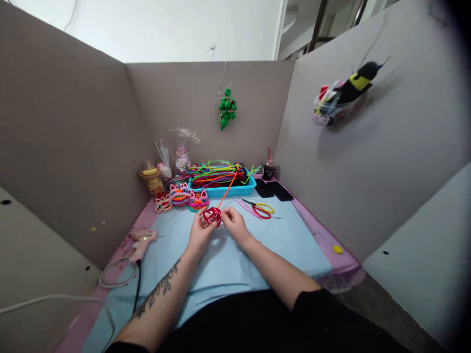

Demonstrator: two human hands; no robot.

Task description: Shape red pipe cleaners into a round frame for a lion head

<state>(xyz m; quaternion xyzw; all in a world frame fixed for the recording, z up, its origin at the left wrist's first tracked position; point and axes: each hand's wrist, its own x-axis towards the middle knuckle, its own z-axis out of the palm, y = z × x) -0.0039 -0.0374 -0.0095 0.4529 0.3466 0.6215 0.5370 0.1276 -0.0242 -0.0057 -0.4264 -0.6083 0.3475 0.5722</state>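
My left hand (200, 231) is closed around a small red openwork shape bent from pipe cleaners (212, 216). From its upper right an orange pipe cleaner (227, 190) sticks up toward the tray. My right hand (235, 224) pinches at the right side of the red shape, by the lower end of the orange strand; exactly what lies between its fingertips is hidden. Both hands are above the blue cloth (228, 267). Just beyond my left hand sit finished pipe-cleaner animal heads (198, 200).
A blue tray (222, 192) of colourful pipe cleaners stands behind my hands. Scissors (262, 210) and pink strands lie to the right, near two dark phone-like slabs (273, 189). A pink glue gun (143, 246) with its cord lies left. Cups (151, 181) (269, 169) stand at the back; partitions surround the table.
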